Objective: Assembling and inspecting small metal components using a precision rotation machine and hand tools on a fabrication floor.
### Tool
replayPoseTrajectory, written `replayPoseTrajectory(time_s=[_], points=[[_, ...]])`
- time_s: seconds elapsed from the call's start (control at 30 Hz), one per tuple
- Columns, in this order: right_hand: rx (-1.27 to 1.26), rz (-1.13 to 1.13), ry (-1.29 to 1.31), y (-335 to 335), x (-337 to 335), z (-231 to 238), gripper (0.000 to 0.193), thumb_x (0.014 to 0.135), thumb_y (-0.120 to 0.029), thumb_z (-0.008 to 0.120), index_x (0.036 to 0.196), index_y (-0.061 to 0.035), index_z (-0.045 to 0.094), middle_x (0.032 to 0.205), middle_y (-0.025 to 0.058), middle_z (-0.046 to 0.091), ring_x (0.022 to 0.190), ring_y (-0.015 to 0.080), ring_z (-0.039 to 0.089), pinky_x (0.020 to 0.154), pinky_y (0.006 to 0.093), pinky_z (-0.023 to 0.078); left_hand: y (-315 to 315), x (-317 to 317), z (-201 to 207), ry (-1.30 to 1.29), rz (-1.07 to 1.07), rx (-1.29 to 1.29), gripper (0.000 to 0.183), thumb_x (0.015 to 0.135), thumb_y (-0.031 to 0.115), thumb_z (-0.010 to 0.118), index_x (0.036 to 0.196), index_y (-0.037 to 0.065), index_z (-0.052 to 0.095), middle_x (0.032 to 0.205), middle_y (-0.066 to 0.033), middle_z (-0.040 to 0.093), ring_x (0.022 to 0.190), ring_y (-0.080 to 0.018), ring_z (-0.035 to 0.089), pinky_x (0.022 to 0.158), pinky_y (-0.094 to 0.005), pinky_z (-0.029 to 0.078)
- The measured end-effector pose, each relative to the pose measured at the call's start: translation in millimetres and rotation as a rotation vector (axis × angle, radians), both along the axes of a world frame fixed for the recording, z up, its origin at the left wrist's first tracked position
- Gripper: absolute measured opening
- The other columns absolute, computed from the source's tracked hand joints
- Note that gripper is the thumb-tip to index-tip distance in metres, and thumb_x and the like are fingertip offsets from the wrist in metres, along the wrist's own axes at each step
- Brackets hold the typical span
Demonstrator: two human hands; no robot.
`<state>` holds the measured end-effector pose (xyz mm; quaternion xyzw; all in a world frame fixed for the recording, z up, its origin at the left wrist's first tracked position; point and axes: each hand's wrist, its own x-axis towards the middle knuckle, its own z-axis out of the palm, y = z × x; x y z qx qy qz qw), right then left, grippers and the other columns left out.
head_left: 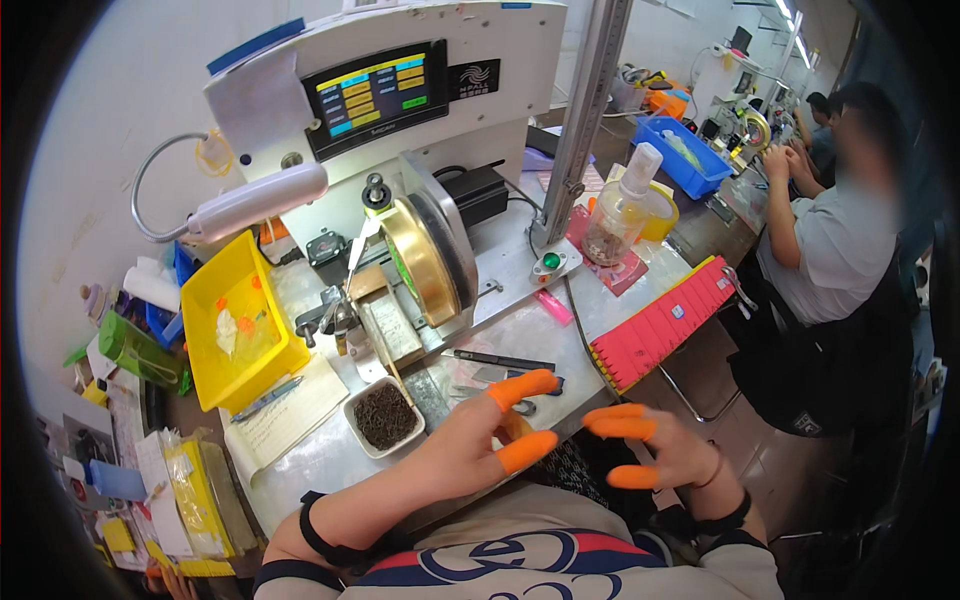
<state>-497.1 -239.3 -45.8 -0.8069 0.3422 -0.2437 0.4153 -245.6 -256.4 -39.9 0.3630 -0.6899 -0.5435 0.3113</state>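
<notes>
My left hand point(470, 440) hovers over the front edge of the metal-topped bench point(330, 460), with orange finger cots on its stretched thumb and forefinger. To its right my right hand point(668, 450) is held in the air, its orange-capped fingers extended and spread. Nothing shows in either hand, and the two do not touch. Just beyond the left hand lies a black utility knife point(500, 359), partly over other small tools. A white square dish point(378, 453) of dark brown grains point(385, 412) sits left of that hand.
A machine with a gold wheel point(428, 262) and lit screen point(375, 97) stands ahead. Around it are a yellow tray point(255, 375), a lamp point(258, 202), a clear spray bottle point(615, 215) and a red ridged pad point(665, 320). Another person point(835, 245) sits at the right.
</notes>
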Motion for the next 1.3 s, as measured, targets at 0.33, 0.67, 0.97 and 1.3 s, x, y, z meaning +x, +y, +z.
replayPoseTrajectory(time_s=[0.33, 0.67, 0.97, 1.3], points=[[0.099, -0.714, 0.436, 29.1, -142.6, 115.5, 0.08, 0.058, -0.017, 0.074, 0.126, -0.0023, 0.035, 0.108, 0.011, 0.052, 0.085, 0.0161, 0.055, 0.069, 0.0247, 0.047, 11.6, 48.3, 9.4, -0.138, 0.071, -0.132, 0.044, 0.073, 0.004, 0.063, 0.115, 0.006, 0.048, 0.081, -0.0067, 0.059, 0.074, -0.0157, 0.058, 0.07, -0.0261, 0.044], [-0.345, -0.643, 0.09, -165.1, -116.9, 137.0, 0.095, 0.063, -0.031, 0.074, 0.133, -0.0014, 0.017, 0.076, -0.0008, 0.046, 0.059, 0.0039, 0.041, 0.051, 0.017, 0.032, 18.1, 55.6, 24.0, -0.253, 0.316, -0.146, 0.04, 0.064, -0.001, 0.063, 0.104, 0.002, 0.054, 0.08, -0.0092, 0.063, 0.073, -0.0177, 0.06, 0.068, -0.0273, 0.046], [0.125, -0.551, 0.129, -313.7, -60.8, 122.3, 0.065, 0.076, -0.023, 0.062, 0.127, -0.0029, 0.027, 0.066, 0.0023, 0.05, 0.052, 0.007, 0.045, 0.045, 0.0195, 0.034, 28.6, 60.7, 35.9, -0.349, 0.439, -0.148, 0.038, 0.069, -0.003, 0.06, 0.106, 0.001, 0.052, 0.092, -0.0108, 0.06, 0.075, -0.019, 0.06, 0.068, -0.0279, 0.045], [-0.002, -0.316, 0.078, -367.0, -15.7, 156.7, 0.021, 0.081, -0.024, 0.055, 0.09, -0.0051, 0.06, 0.074, 0.0036, 0.062, 0.068, 0.0092, 0.057, 0.056, 0.0223, 0.045, 19.4, 63.9, 26.3, -0.388, 0.491, -0.113, 0.04, 0.073, -0.006, 0.057, 0.112, 0.0, 0.049, 0.101, -0.0128, 0.059, 0.078, -0.0193, 0.059, 0.071, -0.0285, 0.045]])
